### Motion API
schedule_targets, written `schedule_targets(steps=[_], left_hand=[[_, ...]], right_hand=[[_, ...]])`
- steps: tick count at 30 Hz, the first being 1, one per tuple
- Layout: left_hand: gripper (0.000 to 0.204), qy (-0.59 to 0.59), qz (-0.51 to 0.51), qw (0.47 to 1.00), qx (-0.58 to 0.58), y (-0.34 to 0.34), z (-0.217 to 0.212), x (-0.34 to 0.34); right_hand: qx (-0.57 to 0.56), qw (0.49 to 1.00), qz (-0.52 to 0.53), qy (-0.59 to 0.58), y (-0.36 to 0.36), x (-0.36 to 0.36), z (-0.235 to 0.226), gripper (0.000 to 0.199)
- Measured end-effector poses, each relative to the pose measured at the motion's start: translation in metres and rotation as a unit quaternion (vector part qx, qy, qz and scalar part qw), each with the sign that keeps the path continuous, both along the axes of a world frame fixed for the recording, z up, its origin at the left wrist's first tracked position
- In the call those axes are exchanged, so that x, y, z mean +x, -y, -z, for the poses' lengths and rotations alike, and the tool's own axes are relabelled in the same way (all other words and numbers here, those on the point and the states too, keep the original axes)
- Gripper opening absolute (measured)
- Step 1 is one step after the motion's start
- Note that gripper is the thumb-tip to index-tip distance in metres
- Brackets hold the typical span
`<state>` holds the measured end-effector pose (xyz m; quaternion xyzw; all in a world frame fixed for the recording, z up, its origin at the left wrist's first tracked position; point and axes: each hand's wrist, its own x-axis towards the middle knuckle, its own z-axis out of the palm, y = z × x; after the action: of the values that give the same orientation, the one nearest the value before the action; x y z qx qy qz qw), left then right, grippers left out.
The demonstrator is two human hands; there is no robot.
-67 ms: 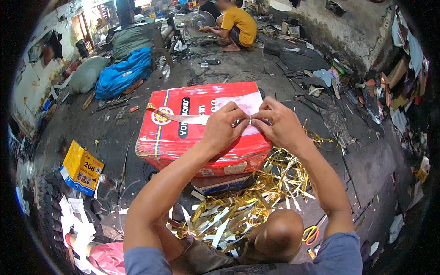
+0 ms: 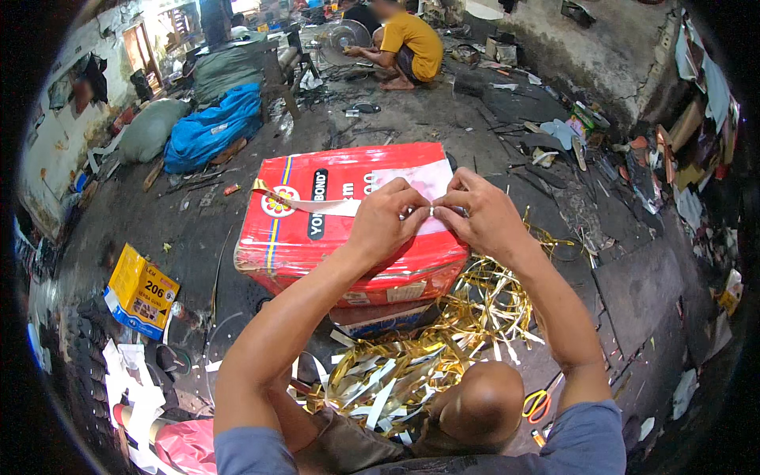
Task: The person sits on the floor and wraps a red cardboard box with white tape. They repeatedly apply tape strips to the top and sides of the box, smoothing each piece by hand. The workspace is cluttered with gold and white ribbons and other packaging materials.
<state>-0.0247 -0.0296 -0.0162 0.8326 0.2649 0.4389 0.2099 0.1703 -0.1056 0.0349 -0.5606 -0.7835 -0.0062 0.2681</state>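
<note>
Yellow cardboard, a small flat carton [image 2: 141, 291] with a blue edge, lies far left on the dark, gritty concrete floor [image 2: 158, 206], with torn white paper scraps [image 2: 134, 388] below it. Next comes the big red glossy cardboard box [image 2: 348, 218], rectangular, with a yellow and blue stripe, resting on the floor in front of the seated person. A long thin strip of pale gold-edged foil ribbon [image 2: 313, 206] runs across the box's top from its left end to the hands. The left hand [image 2: 388, 218] rests on the lid, fingers curled, thumb and forefinger pinching the ribbon's end. The right hand [image 2: 483, 214] meets it fingertip to fingertip, pinching the same spot. Beneath the box's near edge spills a crinkled heap of shiny gold and white foil offcuts [image 2: 427, 356]. Orange-handled scissors [image 2: 537, 404] lie by the right elbow.
</note>
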Motion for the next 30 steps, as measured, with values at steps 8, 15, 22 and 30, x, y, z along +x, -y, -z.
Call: schedule_targets(steps=[8,15,22,30], left_hand=[[0.016,0.012,0.036,0.993,-0.111,-0.012,-0.013,-0.003],[0.017,0.045,0.042,0.979,-0.195,-0.020,-0.010,-0.003],[0.018,0.008,-0.004,0.993,-0.121,-0.022,-0.014,0.000],[0.015,-0.117,0.096,0.988,0.027,-0.058,-0.026,0.002]], right_hand=[[-0.034,0.995,0.003,-0.095,-0.020,0.013,-0.001,0.027],[-0.019,0.973,0.080,-0.217,-0.022,0.001,0.018,0.022],[-0.115,0.906,0.089,-0.398,-0.033,-0.006,0.022,0.015],[-0.068,0.948,0.134,-0.282,-0.034,-0.003,0.026,0.025]])
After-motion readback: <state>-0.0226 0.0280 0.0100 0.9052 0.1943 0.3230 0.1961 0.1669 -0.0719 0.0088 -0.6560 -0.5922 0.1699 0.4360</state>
